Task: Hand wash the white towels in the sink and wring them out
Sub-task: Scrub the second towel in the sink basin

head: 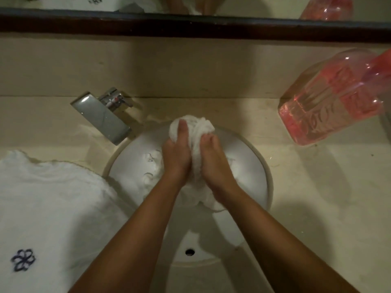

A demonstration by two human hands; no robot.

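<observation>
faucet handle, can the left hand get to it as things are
Probably yes: nothing stands between the left hand and the faucet handle, but that hand grips the towel and would have to let go first.

1. This is a bathroom washstand: the fingers [182, 132] grip a bunched white towel [197, 125] over a round white basin [267, 172] sunk in a beige counter [317, 197].
2. Left of the fingers, just beside the basin's rim, stands a chrome single-lever faucet [103, 117] with a flat spout.
3. Beyond the fingers, a beige backsplash [190, 66] rises to a dark-framed mirror [63, 2].
4. Well to the right of the fingers, a pink translucent plastic bottle [332, 98] stands on the counter.
5. Left of the fingers and nearer the person, a second white towel [53, 197] with a blue embroidered flower [23, 260] lies on the counter.
</observation>
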